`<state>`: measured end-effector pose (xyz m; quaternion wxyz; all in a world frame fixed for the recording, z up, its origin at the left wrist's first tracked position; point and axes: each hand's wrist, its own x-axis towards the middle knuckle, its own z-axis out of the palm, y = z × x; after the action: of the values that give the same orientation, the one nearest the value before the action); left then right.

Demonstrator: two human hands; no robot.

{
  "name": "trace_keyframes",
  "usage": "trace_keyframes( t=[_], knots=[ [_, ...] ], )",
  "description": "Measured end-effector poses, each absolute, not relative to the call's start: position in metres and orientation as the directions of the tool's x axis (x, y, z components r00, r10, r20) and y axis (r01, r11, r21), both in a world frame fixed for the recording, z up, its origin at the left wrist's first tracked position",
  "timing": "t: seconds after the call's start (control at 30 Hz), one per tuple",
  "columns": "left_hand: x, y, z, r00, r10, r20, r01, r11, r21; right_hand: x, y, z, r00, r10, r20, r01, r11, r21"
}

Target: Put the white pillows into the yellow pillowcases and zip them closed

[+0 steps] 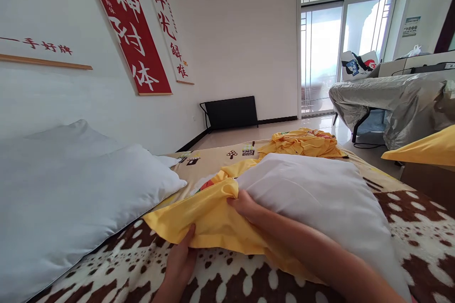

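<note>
A yellow pillowcase (213,218) lies spread out in front of me, partly under a white pillow (313,194). My left hand (181,255) grips its near edge, thumb on top and the other fingers hidden beneath the cloth. My right hand (245,206) is closed on a gathered fold of the same cloth, beside the left corner of the white pillow. My right forearm reaches across the pillow's near side. A patch of red print shows on the cloth behind the fold.
More white pillows (88,189) are piled at left against the wall. Crumpled yellow cloth (302,142) lies at the bed's far end, and another yellow piece (426,149) is at right. The bed has a brown-and-white patterned blanket (419,227). Beyond stand a folded black table (232,112) and plastic-covered furniture (373,94).
</note>
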<state>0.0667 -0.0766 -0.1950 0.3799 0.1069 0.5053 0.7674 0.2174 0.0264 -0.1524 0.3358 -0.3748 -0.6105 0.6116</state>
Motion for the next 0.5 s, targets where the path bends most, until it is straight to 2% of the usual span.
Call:
trace_keyframes(
  t=[0.1,0.2,0.37,0.5],
  knots=[
    [0.068,-0.074,-0.188,-0.705,0.683,-0.189,-0.513,-0.309,0.801,0.224,0.037,-0.135,-0.422,0.903,-0.086,0.174,-0.012,-0.985],
    [0.067,-0.068,-0.187,-0.738,0.643,-0.204,-0.529,-0.364,0.767,0.241,0.044,-0.124,-0.436,0.897,-0.067,0.269,0.059,-0.961],
    [0.066,-0.058,-0.172,-0.774,0.600,-0.204,-0.500,-0.381,0.778,0.284,0.039,-0.123,-0.594,0.788,-0.160,0.414,0.129,-0.901],
    [0.063,-0.045,-0.143,-0.771,0.612,-0.178,-0.497,-0.402,0.769,0.316,0.031,-0.118,-0.738,0.655,-0.165,0.349,0.160,-0.923]
  ],
)
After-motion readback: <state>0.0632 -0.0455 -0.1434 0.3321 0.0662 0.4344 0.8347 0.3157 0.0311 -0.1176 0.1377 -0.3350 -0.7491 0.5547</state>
